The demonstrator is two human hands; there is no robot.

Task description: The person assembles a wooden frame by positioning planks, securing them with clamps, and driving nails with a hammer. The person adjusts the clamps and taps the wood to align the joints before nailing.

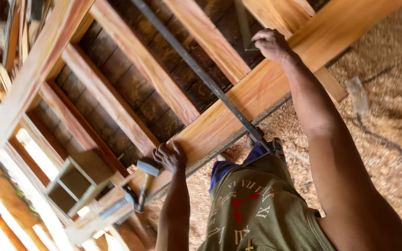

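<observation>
Wooden frame (238, 102) of reddish rails lies flat on a dark slatted bench, long bar clamp (201, 74) across it, looks heavy and stiff so grip the rails: left hand (169, 157) spread open on near rail beside hammer (146, 174), right hand (271, 45) closed on something small, can't tell what.

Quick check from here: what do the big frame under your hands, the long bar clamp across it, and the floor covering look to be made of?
Frame: solid wood, reddish-orange grain streaks, apparently bare. Bar clamp: dark grey metal, matte, probably steel. Floor covering: loose tan flecks, likely sawdust or shavings. The left hand and right hand both rest on the frame.
</observation>
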